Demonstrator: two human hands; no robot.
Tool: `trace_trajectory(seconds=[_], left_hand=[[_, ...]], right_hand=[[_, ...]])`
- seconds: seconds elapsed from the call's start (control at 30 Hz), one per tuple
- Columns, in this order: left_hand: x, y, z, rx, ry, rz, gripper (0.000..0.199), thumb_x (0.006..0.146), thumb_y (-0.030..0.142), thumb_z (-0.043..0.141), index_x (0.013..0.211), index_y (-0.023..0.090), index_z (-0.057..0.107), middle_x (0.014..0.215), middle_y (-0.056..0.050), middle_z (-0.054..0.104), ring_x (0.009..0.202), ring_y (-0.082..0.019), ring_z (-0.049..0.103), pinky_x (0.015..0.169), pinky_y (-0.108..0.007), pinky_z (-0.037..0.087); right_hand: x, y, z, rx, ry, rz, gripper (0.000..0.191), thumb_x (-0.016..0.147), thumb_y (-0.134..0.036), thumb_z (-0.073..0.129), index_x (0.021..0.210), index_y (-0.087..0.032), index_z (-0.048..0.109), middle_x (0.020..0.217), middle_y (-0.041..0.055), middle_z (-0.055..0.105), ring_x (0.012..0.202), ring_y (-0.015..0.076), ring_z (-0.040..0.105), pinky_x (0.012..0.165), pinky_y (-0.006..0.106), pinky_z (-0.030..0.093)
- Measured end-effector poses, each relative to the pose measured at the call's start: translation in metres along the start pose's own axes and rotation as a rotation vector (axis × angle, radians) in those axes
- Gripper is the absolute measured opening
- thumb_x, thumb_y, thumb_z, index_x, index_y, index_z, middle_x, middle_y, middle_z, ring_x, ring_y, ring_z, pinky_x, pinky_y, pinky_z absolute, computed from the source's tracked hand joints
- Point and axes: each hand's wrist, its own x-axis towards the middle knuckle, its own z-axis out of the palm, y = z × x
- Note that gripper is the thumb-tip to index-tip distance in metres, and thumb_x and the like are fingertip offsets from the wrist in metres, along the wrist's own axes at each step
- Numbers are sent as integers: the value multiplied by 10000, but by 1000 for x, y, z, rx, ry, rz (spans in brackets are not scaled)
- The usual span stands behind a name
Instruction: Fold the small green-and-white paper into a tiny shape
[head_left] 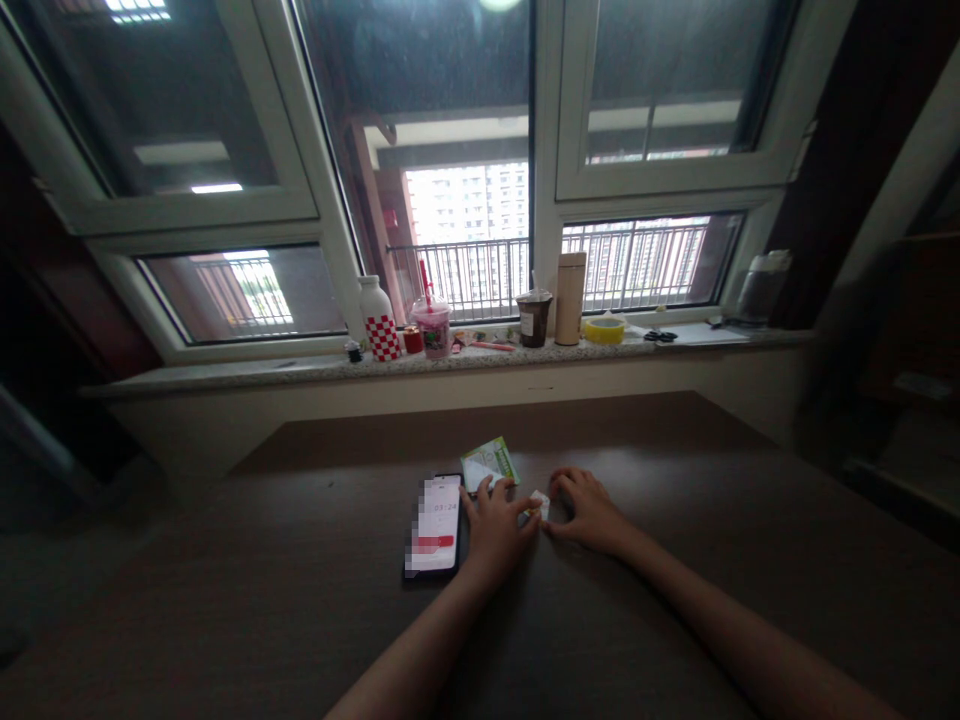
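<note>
Between my two hands, a small white piece (541, 505) with a touch of orange rests at the middle of the dark table (300, 640). My left hand (498, 522) has its thumb and fingers at the left side of this piece, over its edge. My right hand (586, 508) is curved, with fingertips by its right side; whether they grip it is unclear. A green and white packet (489, 464) lies just beyond my left fingers. Left of that hand is a phone (435, 528) with its screen lit, lying face up.
Beyond the table, the stone windowsill (300, 372) holds a checkered bottle (380, 320), a pink drink cup (433, 328), a dark drink cup (534, 320), a tan flask (570, 298), yellow tape (604, 331) and black scissors (660, 337).
</note>
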Motion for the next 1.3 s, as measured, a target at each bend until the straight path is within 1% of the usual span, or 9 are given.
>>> trace_trajectory(seconds=[0.17, 0.3, 0.37, 0.73, 1.07, 1.3], left_hand=[[1, 0, 0, 1, -7, -5, 243, 862, 481, 556, 1072, 457, 674, 1333, 5, 524, 1334, -323, 298, 1085, -685, 33], [1, -1, 2, -1, -2, -8, 268, 856, 496, 556, 1097, 452, 664, 1341, -1, 519, 1334, -329, 297, 1083, -689, 28], [1, -1, 2, -3, 4, -6, 274, 850, 493, 565, 1101, 442, 664, 1346, -3, 518, 1333, -330, 299, 1082, -690, 28], [0, -2, 4, -16, 58, 17, 242, 852, 442, 580, 1076, 423, 669, 1333, -3, 531, 1328, -321, 314, 1079, -690, 53], [1, -2, 5, -7, 90, 19, 215, 854, 440, 587, 1045, 409, 680, 1307, -12, 555, 1311, -309, 338, 1073, -690, 77], [1, 0, 2, -16, 89, 7, 204, 879, 456, 551, 1017, 410, 693, 1295, -12, 564, 1306, -311, 348, 1064, -701, 89]], right_hand=[[0, 2, 1, 22, 11, 3, 405, 654, -385, 731, 999, -220, 597, 1153, 72, 551, 1139, 268, 455, 989, 405, 346], [0, 4, 2, 27, 24, -12, 285, 693, -271, 678, 971, -245, 621, 1141, 56, 556, 1132, 255, 463, 988, 407, 344], [1, 5, 2, 24, 31, -20, 266, 716, -228, 642, 980, -256, 632, 1136, 54, 561, 1129, 248, 468, 990, 409, 342], [4, 10, 6, 32, 47, -32, 310, 759, -150, 583, 1030, -272, 672, 1145, 52, 572, 1115, 232, 478, 987, 405, 355], [5, 13, 9, 19, 52, -34, 255, 809, -171, 584, 1012, -278, 694, 1144, 56, 584, 1118, 239, 487, 980, 409, 368], [2, 7, 6, 36, 70, -32, 194, 806, -287, 626, 988, -281, 696, 1126, 47, 596, 1111, 236, 500, 980, 409, 362]])
